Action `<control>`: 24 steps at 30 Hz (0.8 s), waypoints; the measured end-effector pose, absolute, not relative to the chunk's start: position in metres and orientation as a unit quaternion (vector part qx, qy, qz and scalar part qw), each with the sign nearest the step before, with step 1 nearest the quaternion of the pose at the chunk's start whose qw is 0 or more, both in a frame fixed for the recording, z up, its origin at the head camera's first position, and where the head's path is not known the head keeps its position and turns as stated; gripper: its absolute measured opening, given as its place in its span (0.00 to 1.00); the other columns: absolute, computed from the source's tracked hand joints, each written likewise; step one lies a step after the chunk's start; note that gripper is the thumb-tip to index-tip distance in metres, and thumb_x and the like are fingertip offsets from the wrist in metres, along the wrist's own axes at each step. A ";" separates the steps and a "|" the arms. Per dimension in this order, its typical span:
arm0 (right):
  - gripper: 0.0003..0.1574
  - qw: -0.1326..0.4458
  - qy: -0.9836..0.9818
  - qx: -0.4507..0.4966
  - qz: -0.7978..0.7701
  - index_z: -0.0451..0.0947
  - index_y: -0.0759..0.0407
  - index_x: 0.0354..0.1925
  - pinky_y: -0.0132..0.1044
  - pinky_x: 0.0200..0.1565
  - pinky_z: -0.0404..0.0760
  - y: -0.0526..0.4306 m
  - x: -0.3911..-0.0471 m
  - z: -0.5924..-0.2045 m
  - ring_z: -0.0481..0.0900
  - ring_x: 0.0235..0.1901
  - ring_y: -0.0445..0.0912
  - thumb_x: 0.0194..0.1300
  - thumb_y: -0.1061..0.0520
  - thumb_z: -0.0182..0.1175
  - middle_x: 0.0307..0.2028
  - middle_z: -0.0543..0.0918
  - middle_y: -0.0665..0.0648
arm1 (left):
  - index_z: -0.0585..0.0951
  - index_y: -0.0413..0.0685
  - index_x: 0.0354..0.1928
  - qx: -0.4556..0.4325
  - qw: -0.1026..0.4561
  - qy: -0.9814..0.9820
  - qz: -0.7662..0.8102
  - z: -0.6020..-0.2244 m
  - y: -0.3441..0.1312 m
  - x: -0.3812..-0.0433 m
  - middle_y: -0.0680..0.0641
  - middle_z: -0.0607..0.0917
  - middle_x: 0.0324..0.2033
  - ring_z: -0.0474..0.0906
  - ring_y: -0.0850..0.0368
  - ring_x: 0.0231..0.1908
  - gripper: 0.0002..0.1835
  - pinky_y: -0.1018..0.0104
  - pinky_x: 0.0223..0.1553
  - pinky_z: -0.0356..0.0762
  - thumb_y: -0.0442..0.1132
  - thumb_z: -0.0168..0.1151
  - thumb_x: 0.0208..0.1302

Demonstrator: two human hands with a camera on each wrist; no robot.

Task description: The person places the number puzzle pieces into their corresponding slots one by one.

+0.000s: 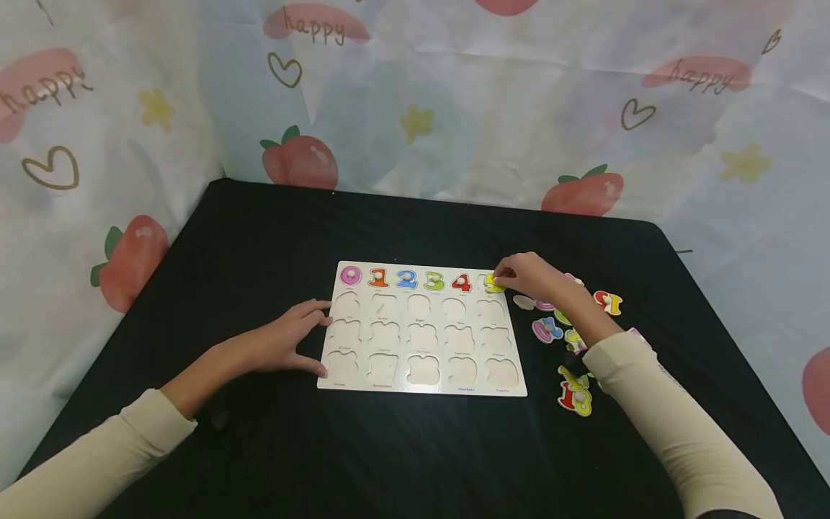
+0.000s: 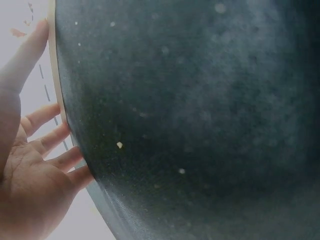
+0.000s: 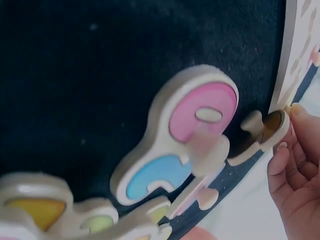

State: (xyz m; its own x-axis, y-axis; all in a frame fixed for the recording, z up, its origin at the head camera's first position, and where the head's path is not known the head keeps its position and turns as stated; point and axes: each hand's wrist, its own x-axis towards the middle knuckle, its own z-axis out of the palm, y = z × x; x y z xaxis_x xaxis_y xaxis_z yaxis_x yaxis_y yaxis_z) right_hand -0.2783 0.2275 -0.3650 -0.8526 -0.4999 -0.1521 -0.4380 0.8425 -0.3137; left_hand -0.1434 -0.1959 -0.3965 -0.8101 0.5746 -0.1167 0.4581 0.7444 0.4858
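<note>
One yellow 5 (image 1: pixel 495 285) pinched by right fingers (image 1: pixel 506 271), board (image 1: pixel 421 389) touching left fingers (image 1: pixel 313 308)

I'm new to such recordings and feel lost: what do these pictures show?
No machine here: a person's bare left hand and right hand. The wide picture comes from a head camera, the close-ups from one camera on each wrist. On a black surface lies a puzzle board with numbers 0 to 4 along its top row; loose pieces lie to its right. The left hand touches the board's left edge; the right hand pinches a yellow piece, apparently a 5, at that row's right end.
</note>
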 end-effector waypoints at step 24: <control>0.07 0.106 0.952 -0.238 -0.161 0.82 0.63 0.39 0.41 0.39 0.77 0.219 -0.275 -0.374 0.76 0.33 0.47 0.63 0.60 0.62 0.33 0.82 0.54 | 0.68 0.41 0.60 0.269 0.145 0.926 0.223 -0.397 -0.195 -0.142 0.40 0.56 0.68 0.47 0.40 0.68 0.46 0.44 0.63 0.55 0.61 0.72 0.44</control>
